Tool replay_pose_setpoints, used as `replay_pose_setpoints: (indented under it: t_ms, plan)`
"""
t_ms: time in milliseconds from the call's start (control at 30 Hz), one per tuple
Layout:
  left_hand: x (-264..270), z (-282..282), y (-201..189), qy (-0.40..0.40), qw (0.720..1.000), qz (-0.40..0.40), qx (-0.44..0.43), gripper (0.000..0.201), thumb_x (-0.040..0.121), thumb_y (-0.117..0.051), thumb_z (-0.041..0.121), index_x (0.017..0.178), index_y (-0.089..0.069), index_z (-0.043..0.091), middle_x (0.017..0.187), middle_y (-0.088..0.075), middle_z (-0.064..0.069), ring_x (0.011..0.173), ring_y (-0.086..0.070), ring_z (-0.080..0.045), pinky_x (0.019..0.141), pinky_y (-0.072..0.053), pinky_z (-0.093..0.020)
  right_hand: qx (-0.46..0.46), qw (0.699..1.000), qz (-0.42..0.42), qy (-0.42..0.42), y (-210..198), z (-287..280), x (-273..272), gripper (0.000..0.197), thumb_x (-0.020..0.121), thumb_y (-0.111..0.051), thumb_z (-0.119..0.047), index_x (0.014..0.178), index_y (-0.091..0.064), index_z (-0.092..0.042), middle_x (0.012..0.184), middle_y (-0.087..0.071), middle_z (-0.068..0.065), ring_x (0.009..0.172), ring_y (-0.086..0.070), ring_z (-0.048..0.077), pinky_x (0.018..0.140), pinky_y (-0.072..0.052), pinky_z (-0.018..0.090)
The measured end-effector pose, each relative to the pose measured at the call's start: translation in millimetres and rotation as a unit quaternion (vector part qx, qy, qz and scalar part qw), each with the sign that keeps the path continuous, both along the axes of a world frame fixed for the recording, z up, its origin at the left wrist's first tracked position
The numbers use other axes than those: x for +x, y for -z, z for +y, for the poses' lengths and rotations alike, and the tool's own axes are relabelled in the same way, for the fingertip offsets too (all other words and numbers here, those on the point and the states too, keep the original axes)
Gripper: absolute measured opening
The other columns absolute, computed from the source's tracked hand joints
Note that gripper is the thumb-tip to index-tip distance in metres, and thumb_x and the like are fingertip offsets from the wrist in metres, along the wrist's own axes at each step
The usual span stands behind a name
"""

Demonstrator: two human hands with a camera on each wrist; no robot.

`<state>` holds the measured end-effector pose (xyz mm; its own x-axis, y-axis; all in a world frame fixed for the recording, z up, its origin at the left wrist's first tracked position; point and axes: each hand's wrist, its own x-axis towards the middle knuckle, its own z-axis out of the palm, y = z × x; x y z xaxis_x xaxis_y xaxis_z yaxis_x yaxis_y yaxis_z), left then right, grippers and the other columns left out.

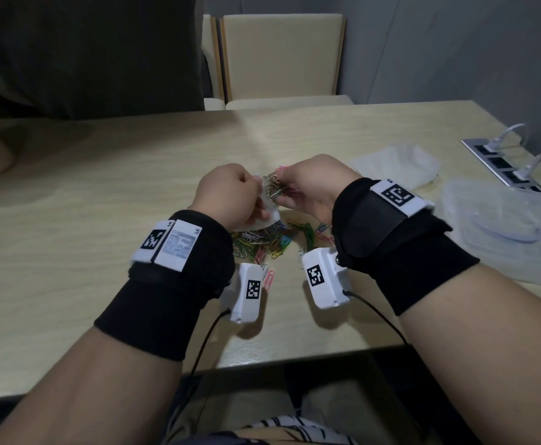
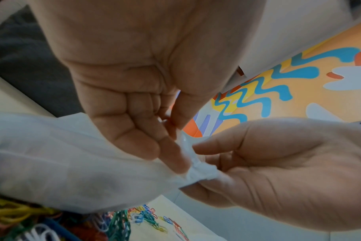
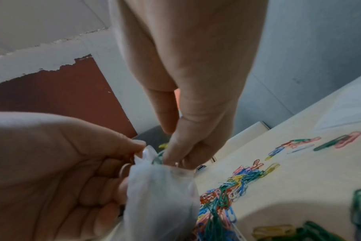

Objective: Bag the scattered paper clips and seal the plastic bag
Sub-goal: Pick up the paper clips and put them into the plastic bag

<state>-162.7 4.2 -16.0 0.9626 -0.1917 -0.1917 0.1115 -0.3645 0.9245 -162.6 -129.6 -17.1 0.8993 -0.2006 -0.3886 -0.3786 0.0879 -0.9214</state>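
Paper clips (image 1: 262, 244) of many colours lie heaped on the table (image 1: 102, 220) just beneath both raised hands. Above them the left hand (image 1: 227, 197) pinches the gathered mouth of the plastic bag (image 3: 161, 192), while the right hand (image 1: 310, 187) pinches a bunch of clips at that opening. Farther right, 2 clear plastic items (image 1: 506, 229) rest on the tabletop.

Small translucent whitish plastic bag (image 3: 161, 192), pinched by the left hand (image 1: 227, 194): milky, unpatterned. Loose wire paper clips (image 1: 269, 242) beneath both hands: mixed green, yellow, pink, blue, red and white. Right hand (image 1: 307, 187) holds a tangled cluster of them, pink and dull gold visible. Pale beige wood-grain table (image 1: 102, 194). Black fabric wristbands (image 1: 172, 284) carry white tags with black square-code patterns. Orange wall panel (image 2: 299, 84) beyond the hands: blue zigzags, yellow, white patches.
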Motion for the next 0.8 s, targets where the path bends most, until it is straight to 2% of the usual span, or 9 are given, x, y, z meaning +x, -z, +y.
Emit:
replay_pose_setpoints:
  t_ms: [67, 333, 367, 433, 500, 600, 667, 700, 800]
  plan:
    - [1.6, 0.7, 1.4, -0.004, 1.0, 0.0, -0.004, 0.025, 0.098, -0.049, 0.019, 0.076, -0.054, 0.01, 0.086, -0.071, -0.03, 0.074, -0.074, -0.04, 0.071, -0.059, -0.061, -0.031, 0.999, 0.005, -0.024, -0.8, -1.0, 2.4, 0.011, 0.093, -0.054, -0.001, 0.102, -0.06, -0.002, 0.1, -0.059, 0.014, 0.088, -0.06, 0.024, 0.081, -0.055, 0.033]
    - [2.4, -2.1, 2.9, -0.002, 0.999, -0.026, 0.037, 0.024, 0.096, -0.049, 0.018, 0.074, -0.056, 0.012, 0.077, -0.072, -0.025, 0.073, -0.074, -0.037, 0.074, -0.061, -0.056, -0.151, 0.985, -0.008, -0.085, -13.2, 2.1, -1.3, 0.025, 0.094, -0.046, 0.003, 0.076, -0.05, -0.013, 0.097, -0.06, 0.018, 0.085, -0.061, 0.028, 0.083, -0.057, 0.038]
    - [3.4, -2.2, 2.5, -0.005, 0.999, -0.027, 0.038, 0.025, 0.097, -0.048, 0.018, 0.074, -0.056, 0.011, 0.076, -0.072, -0.024, 0.071, -0.074, -0.036, 0.073, -0.062, -0.052, -0.168, 0.983, -0.015, -0.077, -15.4, 2.4, -2.5, 0.027, 0.094, -0.046, 0.006, 0.076, -0.05, -0.014, 0.097, -0.063, 0.02, 0.086, -0.063, 0.029, 0.082, -0.058, 0.038]
    - [6.1, -2.3, 1.4, -0.009, 0.998, -0.036, 0.048, 0.025, 0.099, -0.046, 0.017, 0.078, -0.056, 0.009, 0.075, -0.066, -0.016, 0.067, -0.07, -0.03, 0.058, -0.061, -0.031, -0.214, 0.975, -0.03, -0.061, -19.0, 1.4, -3.3, 0.028, 0.091, -0.049, 0.007, 0.075, -0.052, -0.017, 0.104, -0.066, 0.021, 0.094, -0.068, 0.032, 0.084, -0.059, 0.042]
    - [9.0, -1.1, 1.1, -0.025, 0.995, -0.063, 0.076, 0.025, 0.1, -0.044, 0.019, 0.085, -0.059, 0.004, 0.076, -0.059, -0.009, 0.066, -0.064, -0.017, 0.045, -0.047, -0.022, -0.268, 0.962, -0.032, -0.049, -20.6, -3.6, -1.2, 0.024, 0.09, -0.05, 0.002, 0.077, -0.057, -0.016, 0.102, -0.066, 0.015, 0.094, -0.068, 0.03, 0.084, -0.059, 0.043]
    - [14.6, 2.6, 4.9, -0.034, 0.99, -0.093, 0.096, 0.031, 0.099, -0.044, 0.024, 0.093, -0.062, 0.0, 0.088, -0.063, -0.014, 0.082, -0.06, -0.025, 0.065, -0.043, -0.028, -0.385, 0.921, 0.008, -0.063, -13.3, -18.8, 11.1, 0.012, 0.093, -0.049, -0.008, 0.09, -0.06, -0.007, 0.089, -0.058, 0.01, 0.083, -0.058, 0.028, 0.081, -0.057, 0.039]
    - [16.6, 4.2, 5.8, -0.037, 0.99, -0.099, 0.094, 0.031, 0.098, -0.045, 0.026, 0.09, -0.062, 0.002, 0.093, -0.068, -0.017, 0.089, -0.062, -0.034, 0.079, -0.052, -0.037, -0.464, 0.882, 0.044, -0.067, -5.6, -27.7, 20.6, 0.012, 0.093, -0.05, -0.016, 0.09, -0.06, -0.009, 0.083, -0.058, 0.012, 0.081, -0.055, 0.028, 0.066, -0.048, 0.03]
    - [18.7, 5.0, 7.4, -0.036, 0.991, -0.1, 0.087, 0.03, 0.096, -0.045, 0.028, 0.087, -0.061, 0.003, 0.092, -0.069, -0.02, 0.089, -0.064, -0.038, 0.084, -0.054, -0.045, -0.495, 0.864, 0.068, -0.065, -1.6, -30.7, 25.1, 0.017, 0.093, -0.05, -0.019, 0.096, -0.063, -0.008, 0.088, -0.061, 0.013, 0.086, -0.058, 0.03, 0.065, -0.046, 0.027]
    - [27.0, 7.5, 14.9, -0.039, 0.992, -0.103, 0.069, 0.031, 0.088, -0.045, 0.035, 0.074, -0.056, 0.01, 0.083, -0.067, -0.027, 0.081, -0.066, -0.046, 0.079, -0.055, -0.061, -0.554, 0.822, 0.123, -0.05, 13.0, -36.8, 41.1, 0.042, 0.096, -0.049, -0.029, 0.128, -0.052, -0.003, 0.126, -0.056, 0.018, 0.116, -0.055, 0.037, 0.095, -0.046, 0.036]
